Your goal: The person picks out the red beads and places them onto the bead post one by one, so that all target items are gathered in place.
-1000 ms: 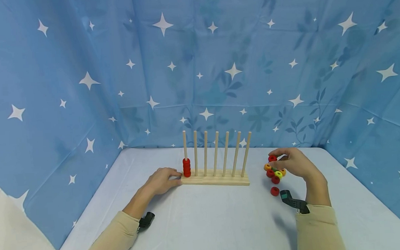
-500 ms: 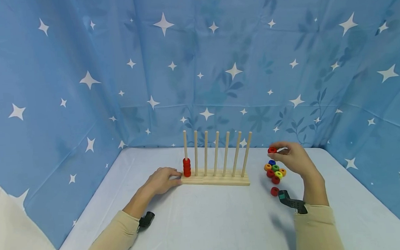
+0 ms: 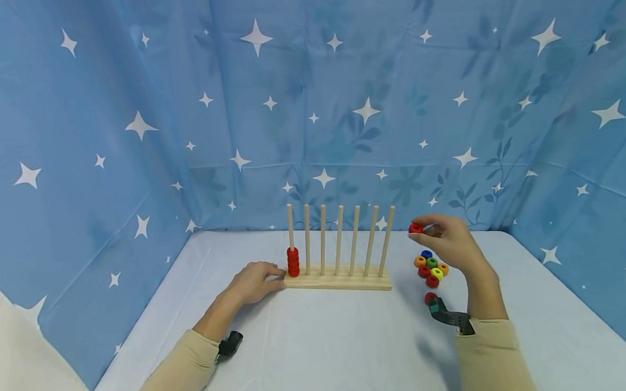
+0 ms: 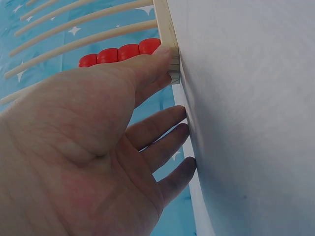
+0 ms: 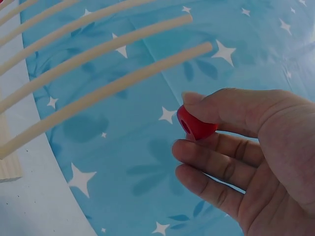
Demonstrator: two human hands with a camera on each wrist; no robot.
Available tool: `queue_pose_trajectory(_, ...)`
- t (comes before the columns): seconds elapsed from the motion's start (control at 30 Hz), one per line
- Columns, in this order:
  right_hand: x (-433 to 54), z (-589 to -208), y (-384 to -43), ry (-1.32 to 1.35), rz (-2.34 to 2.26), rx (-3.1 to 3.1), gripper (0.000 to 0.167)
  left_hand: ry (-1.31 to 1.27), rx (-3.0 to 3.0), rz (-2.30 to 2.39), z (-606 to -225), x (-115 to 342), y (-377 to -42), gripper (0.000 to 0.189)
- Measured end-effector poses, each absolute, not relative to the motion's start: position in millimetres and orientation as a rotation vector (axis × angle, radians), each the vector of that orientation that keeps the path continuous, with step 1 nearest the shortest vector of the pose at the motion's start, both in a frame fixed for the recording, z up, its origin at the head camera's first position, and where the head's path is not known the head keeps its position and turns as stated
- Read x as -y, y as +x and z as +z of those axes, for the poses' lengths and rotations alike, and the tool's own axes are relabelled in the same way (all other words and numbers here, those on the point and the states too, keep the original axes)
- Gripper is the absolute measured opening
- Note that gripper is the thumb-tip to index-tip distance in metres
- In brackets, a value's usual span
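A wooden peg rack [image 3: 338,280] with a row of upright pegs stands on the table. Several red beads [image 3: 293,262] are stacked on its leftmost peg. My left hand [image 3: 252,282] holds the rack's left end between thumb and index finger; in the left wrist view its other fingertips [image 4: 184,167] touch the white tabletop. Raised to the right of the rack, my right hand [image 3: 450,241] pinches a red bead [image 5: 197,124] between thumb and fingers. The bead's hole shows in the right wrist view, apart from the bare pegs [image 5: 118,86].
Below my right hand lies a cluster of loose beads, among them blue [image 3: 426,254], green [image 3: 431,262], yellow [image 3: 437,273], orange [image 3: 420,262] and red [image 3: 432,282]. Another red bead [image 3: 430,297] is partly behind the wrist camera [image 3: 449,315]. A blue star-patterned curtain [image 3: 313,101] surrounds the white table [image 3: 321,348].
My right hand has lifted a red bead from the cluster and moved up and left, uncovering a blue bead. My left hand and the rack have stayed put.
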State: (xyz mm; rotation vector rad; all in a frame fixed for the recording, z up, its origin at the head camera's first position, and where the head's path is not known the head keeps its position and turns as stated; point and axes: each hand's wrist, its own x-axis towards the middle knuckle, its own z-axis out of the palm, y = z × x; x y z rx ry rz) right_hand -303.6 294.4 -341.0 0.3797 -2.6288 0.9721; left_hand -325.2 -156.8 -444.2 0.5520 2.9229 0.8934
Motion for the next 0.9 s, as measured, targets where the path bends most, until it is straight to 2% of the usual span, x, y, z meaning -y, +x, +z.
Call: queue_pose_trajectory(0.9, -258.1, -337.9, -305.1, 0.504, 0.944, 2.397, 0.036, 0.568, -2.929, 0.881, -445.4, 158.4, -326.0, 0.031)
